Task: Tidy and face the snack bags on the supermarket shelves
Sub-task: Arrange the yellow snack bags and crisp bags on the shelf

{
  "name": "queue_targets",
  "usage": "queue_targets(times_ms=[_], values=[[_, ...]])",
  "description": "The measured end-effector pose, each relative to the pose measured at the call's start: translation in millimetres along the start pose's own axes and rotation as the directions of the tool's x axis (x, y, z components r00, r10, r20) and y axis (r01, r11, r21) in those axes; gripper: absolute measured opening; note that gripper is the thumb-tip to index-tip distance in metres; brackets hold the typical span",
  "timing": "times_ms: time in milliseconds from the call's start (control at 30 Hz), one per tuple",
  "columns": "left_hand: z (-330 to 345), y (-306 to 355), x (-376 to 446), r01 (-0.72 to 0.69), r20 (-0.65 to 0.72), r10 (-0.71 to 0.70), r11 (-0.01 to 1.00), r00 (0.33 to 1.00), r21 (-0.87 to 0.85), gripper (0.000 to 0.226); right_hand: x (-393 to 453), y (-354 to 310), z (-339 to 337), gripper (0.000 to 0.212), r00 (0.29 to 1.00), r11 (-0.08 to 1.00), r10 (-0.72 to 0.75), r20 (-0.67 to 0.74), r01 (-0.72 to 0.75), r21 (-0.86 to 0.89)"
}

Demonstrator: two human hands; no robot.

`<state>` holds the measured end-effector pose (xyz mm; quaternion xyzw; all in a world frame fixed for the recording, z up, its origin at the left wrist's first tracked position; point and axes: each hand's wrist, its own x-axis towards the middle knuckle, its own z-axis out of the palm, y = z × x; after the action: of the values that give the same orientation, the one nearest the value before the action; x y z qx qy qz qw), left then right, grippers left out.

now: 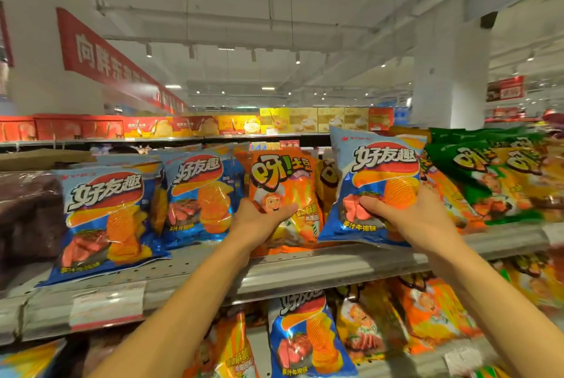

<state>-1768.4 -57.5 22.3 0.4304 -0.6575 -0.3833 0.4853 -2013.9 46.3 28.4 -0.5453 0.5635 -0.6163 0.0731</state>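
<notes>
My left hand (pixel 259 217) gripped an orange bag (pixel 283 194); my right hand (pixel 409 212) gripped a blue bag (pixel 375 182). Both bags stood on the metal shelf (pixel 305 270) beneath my hands.

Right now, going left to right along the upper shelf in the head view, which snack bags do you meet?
Leaning blue bag → upright blue bag → orange bag in the left hand → blue bag in the right hand → green bags.
</notes>
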Motion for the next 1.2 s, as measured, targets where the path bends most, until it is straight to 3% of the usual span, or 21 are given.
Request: queue_targets(times_ms=[100,167,267,367,400,467,533,600,700,800,933,1200], values=[[9.4,-0.9,4.8,0.044,0.008,-0.044,0.999,0.999,0.008,0.086,-8.2,1.6,-2.1,0.058,0.999,1.000,-0.027,0.023,0.027,-0.004],[10.4,-0.6,7.8,0.063,0.035,-0.064,0.997,0.997,0.035,0.094,-13.6,0.9,0.5,0.058,0.998,0.999,-0.034,0.049,0.035,-0.013],[9.4,-0.2,9.4,0.089,0.086,-0.091,0.996,0.992,0.030,0.082,-19.3,-3.7,9.9,0.060,0.997,0.999,-0.038,0.070,0.038,-0.004],[5.3,4.7,4.1,0.064,0.155,-0.068,0.997,0.986,0.033,0.048,-23.0,-17.2,24.4,0.060,0.996,0.999,-0.050,0.068,0.050,0.008],[0.6,7.2,-0.5,0.054,0.159,-0.066,0.995,0.985,0.079,0.042,-23.5,-23.0,30.3,0.059,0.996,0.998,-0.063,0.063,0.062,0.015],[-15.8,5.0,-13.6,0.008,0.088,-0.032,0.964,0.996,0.267,0.051,-24.3,-35.0,44.1,0.062,0.994,0.995,-0.092,0.057,0.090,0.032],[-41.3,-4.1,-32.8,-0.049,-0.074,0.103,0.850,0.992,0.525,0.056,-26.2,-47.5,62.1,0.069,0.991,0.993,-0.118,0.066,0.117,0.028],[-72.1,-17.8,-60.7,-0.099,-0.167,0.320,0.672,0.933,0.734,0.042,-30.2,-59.2,84.7,0.072,0.984,0.987,-0.162,0.075,0.161,0.017],[-113.2,-38.3,-104.8,-0.103,-0.124,0.547,0.366,0.828,0.925,0.029,-36.2,-77.1,125.8,0.069,0.974,0.978,-0.205,0.100,0.202,0.042],[-140.2,-54.7,-130.1,-0.038,-0.118,0.615,0.234,0.780,0.971,0.017,-39.3,-92.3,173.6,0.074,0.965,0.977,-0.214,0.151,0.214,0.017],[-152.7,-65.2,-141.8,-0.015,-0.138,0.646,0.225,0.750,0.974,0.011,-44.9,-103.8,229.7,0.080,0.962,0.981,-0.155,0.223,0.177,-0.084],[-161.3,-70.7,-142.3,-0.048,-0.125,0.601,0.263,0.789,0.964,0.015,-44.0,-90.9,260.5,0.094,0.901,0.992,0.035,0.432,0.021,-0.125]])
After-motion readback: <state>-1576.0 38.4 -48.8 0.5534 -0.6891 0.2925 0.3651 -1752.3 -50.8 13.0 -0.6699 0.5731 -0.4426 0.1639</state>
